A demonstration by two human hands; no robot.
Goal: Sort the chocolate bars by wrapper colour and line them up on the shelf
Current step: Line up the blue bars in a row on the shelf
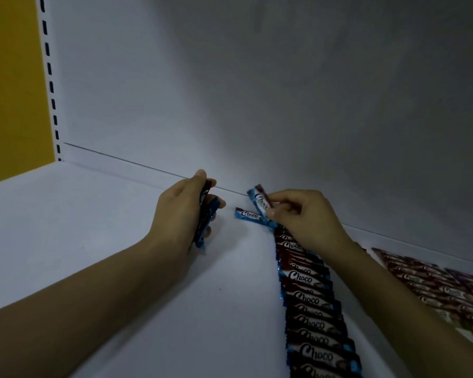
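My left hand (179, 214) grips a small stack of blue-wrapped Choco bars (204, 216) held on edge just above the white shelf (93, 241). At the far end of a long row of blue-wrapped bars (311, 309), my right hand (303, 214) pinches one blue Choco bar (260, 199), tilted up near the back wall. Another blue bar (249, 214) lies flat on the shelf between my hands, at the head of that row. A second row of red-wrapped bars (434, 285) runs along the right.
The shelf's white back panel (257, 91) rises right behind my hands. A slotted upright (49, 77) and a yellow wall (11, 77) stand at the far left. Bare shelf surface stretches left of the blue row.
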